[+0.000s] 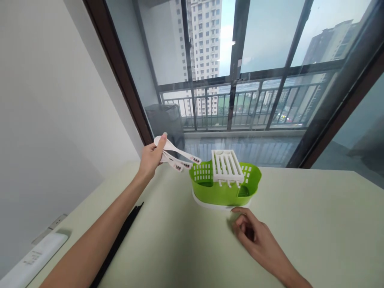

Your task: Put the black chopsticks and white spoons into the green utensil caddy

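Note:
My left hand (pixel 152 158) is closed around the bowl ends of several white spoons (pixel 181 153). Their handles fan out to the right, with small printed labels near the tips. Those tips reach the left end of a green basket (pixel 216 195) with a perforated back, which stands on a white base tray (pixel 207 205). Across the basket's middle sits a white slotted rack (pixel 227 165) with small hooks along its front. In front of the tray is my right hand (pixel 252 232), empty, its fingers loosely curled and apart; the index fingertip is close to the tray's front edge.
Beneath my left forearm lie thin black sticks (pixel 127 226) on the pale green table (pixel 315 224). A white elongated object (pixel 36 256) with printing rests at the left edge, by the wall (pixel 54 120). Behind the table rises a glass window (pixel 264 52) with dark frames.

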A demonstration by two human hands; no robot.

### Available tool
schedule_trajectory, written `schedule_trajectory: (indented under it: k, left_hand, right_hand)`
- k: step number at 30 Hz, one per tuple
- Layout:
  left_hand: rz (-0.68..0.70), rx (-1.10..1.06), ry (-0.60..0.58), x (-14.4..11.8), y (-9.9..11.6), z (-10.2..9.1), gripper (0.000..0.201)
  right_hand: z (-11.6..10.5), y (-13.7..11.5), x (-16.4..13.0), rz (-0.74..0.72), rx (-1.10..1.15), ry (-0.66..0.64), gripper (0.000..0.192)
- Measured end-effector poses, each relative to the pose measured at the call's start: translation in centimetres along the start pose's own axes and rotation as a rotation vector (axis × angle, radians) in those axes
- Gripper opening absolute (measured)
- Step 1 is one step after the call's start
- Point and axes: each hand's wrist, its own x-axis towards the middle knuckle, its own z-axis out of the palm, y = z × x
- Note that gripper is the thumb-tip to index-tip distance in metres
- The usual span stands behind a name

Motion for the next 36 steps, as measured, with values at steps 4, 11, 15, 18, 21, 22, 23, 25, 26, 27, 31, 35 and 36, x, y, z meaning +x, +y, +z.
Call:
schedule_trajectory:
  k: [4, 11, 15, 18, 21, 22, 23, 25, 26, 27, 31, 35, 36]
  left_hand:
    - [-0.081, 0.142, -0.18, -2.4, -1.5, -3.4, 0.06]
    - [0.03, 0.526, -0.556, -6.5, -6.0, -8.0, 0.063]
    - [0.031, 0.55, -0.746, -8.0, -7.6, -9.3, 0.061]
    - [0.052, 0.575, -0.858, -8.3, -8.6, -10.0, 0.059]
    - [0.069, 0.625, -0.906, -8.4, -9.5, -10.4, 0.059]
    - [0.086, 0.636, -0.914, -8.5, -9.7, -10.5, 0.059]
    - [0.108, 0.643, -0.922, -8.6, -9.8, -10.5, 0.058]
    - [0.145, 0.65, -0.941, -8.9, -9.8, -10.4, 0.057]
    - [0.15, 0.657, -0.952, -9.1, -9.8, -10.3, 0.057]
    - [0.149, 0.667, -0.962, -9.3, -9.8, -10.2, 0.057]
    - [0.148, 0.724, -0.978, -9.7, -10.0, -10.1, 0.058]
    - [0.197, 0.734, -0.983, -9.8, -10.2, -9.9, 0.058]
    - [0.212, 0.731, -0.987, -9.8, -10.2, -9.9, 0.057]
  right_hand:
    - [-0.3, 0.6, 0.0, 0.002, -0.01, -0.014, 0.031]
    - [-0.4, 0.9, -0.2, 0.011, -0.042, 0.007, 0.032]
    - [-0.4, 0.9, -0.2, 0.001, -0.046, 0.031, 0.032]
    - [-0.5, 1.2, -0.2, 0.017, -0.061, 0.023, 0.033]
    - [-0.6, 1.6, -0.2, 0.014, -0.065, 0.01, 0.034]
    - [-0.7, 1.7, -0.2, 0.012, -0.063, 0.009, 0.035]
    - [-0.7, 1.8, -0.2, 0.01, -0.062, 0.01, 0.035]
    - [-0.8, 1.9, -0.3, 0.013, -0.06, 0.009, 0.035]
    - [-0.8, 1.9, -0.3, 0.015, -0.061, 0.006, 0.035]
    - [-0.9, 1.9, -0.4, 0.018, -0.061, 0.005, 0.035]
    - [-1.0, 1.7, -0.5, 0.027, -0.063, 0.006, 0.037]
    - [-1.0, 1.7, -0.6, 0.032, -0.061, 0.008, 0.036]
    - [-1.0, 1.7, -0.6, 0.034, -0.062, 0.007, 0.036]
